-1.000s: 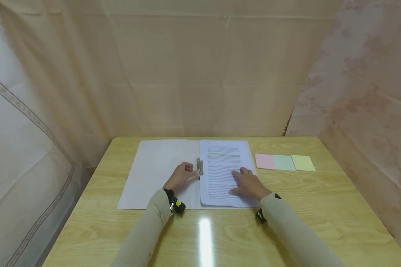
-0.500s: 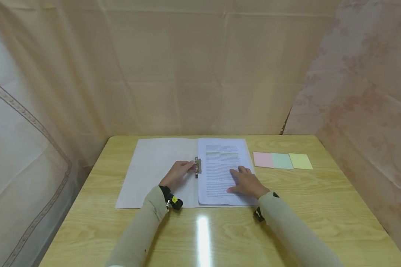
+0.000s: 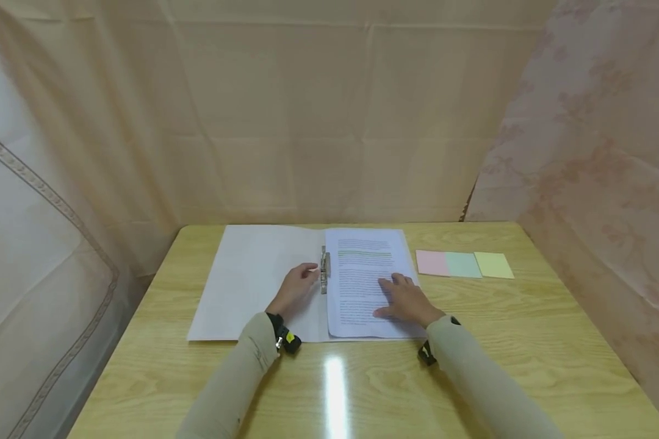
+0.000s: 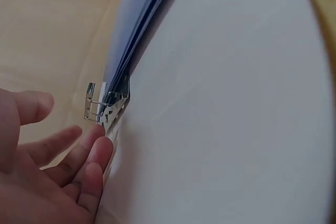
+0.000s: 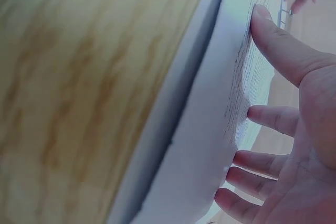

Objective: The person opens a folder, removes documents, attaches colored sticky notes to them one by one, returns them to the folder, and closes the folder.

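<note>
An open white folder [image 3: 252, 268] lies on the table, its left cover bare. Along its spine sits a metal lever clip [image 3: 324, 274], with a stack of printed sheets [image 3: 357, 305] to its right; one passage on the top page is marked green. My left hand [image 3: 295, 288] is just left of the clip, fingers loosely bent. In the left wrist view a part of the metal clip [image 4: 107, 106] stands up off the spine, fingertips right at its near end and thumb apart. My right hand [image 3: 409, 302] rests spread on the top page, fingertips pressing the paper [image 5: 210, 124].
Pink [image 3: 432, 263], mint [image 3: 464, 265] and yellow [image 3: 493, 266] sticky-note pads lie in a row right of the folder. The wooden table [image 3: 527, 341] reaches back to a beige curtain [image 3: 274, 122]. Patterned cloth hangs at both sides.
My left fingers closed on the clip half a second ago and have since let go, drawing back slightly. The clip looks longer now, its lever swung away. My right hand stays on the page.
</note>
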Tool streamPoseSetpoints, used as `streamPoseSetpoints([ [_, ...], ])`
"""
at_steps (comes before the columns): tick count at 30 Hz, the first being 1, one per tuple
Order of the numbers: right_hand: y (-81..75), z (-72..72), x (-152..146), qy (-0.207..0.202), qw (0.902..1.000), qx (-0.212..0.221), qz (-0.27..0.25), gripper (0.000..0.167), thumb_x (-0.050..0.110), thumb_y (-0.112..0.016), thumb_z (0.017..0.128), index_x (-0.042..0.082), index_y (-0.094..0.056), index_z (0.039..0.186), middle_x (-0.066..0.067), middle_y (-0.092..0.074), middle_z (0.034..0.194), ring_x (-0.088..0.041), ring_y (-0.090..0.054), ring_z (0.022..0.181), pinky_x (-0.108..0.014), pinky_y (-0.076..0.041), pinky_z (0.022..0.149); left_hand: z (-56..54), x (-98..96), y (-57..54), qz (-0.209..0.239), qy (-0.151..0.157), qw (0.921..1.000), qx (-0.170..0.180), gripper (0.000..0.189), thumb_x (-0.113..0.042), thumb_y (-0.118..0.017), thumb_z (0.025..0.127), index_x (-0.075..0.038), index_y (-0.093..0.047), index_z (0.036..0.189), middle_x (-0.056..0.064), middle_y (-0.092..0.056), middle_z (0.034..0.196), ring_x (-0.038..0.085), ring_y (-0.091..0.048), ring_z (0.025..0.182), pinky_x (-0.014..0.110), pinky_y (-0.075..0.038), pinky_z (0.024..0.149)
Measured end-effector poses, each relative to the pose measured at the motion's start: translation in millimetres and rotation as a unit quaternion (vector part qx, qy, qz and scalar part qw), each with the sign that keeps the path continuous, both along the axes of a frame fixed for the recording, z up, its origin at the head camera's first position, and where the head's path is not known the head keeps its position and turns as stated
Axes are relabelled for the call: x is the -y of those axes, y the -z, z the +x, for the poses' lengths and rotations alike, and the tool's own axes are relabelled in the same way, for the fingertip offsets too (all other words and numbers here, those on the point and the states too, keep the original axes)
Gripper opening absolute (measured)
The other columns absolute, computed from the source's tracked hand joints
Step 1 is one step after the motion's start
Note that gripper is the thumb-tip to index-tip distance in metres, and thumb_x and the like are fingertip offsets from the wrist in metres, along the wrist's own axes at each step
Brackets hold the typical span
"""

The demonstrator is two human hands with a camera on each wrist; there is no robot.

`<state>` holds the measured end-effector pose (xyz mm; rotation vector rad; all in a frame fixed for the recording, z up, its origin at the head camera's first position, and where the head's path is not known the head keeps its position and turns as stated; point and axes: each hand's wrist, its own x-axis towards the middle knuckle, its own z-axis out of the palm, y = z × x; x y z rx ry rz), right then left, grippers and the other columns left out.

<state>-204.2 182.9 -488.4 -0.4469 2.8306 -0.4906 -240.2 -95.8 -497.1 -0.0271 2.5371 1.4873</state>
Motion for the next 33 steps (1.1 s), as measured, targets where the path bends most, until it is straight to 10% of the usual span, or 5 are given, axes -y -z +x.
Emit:
streamPoseSetpoints([
  [16, -4.9, -5.2, -16.9, 0.063, 0.9946, 0.007, -0.082, 0.082, 0.043, -0.074, 0.082, 0.002, -0.041, 0.146, -0.030, -0.035, 0.149, -0.046, -0.033, 0.138, -0.059, -0.031, 0.111, 10.9, -12.1, 2.1, -0.048, 0.005, 0.9973, -0.055, 0.037, -0.024, -0.055, 0.095, -0.002, -0.063, 0.123, 0.011, -0.067, 0.105, 0.023, -0.059, 0.096, 0.040, -0.048, 0.088],
  [33, -1.4, -8.2, -25.7, 0.148, 0.9876, 0.020, -0.047, 0.073, 0.035, -0.063, 0.093, -0.008, -0.034, 0.144, -0.031, -0.045, 0.142, -0.047, -0.041, 0.132, -0.057, -0.033, 0.110, 26.5, -16.5, 1.1, -0.104, 0.004, 0.9934, -0.047, 0.032, -0.024, -0.059, 0.094, -0.010, -0.068, 0.121, 0.005, -0.068, 0.100, 0.018, -0.058, 0.089, 0.032, -0.046, 0.076],
])
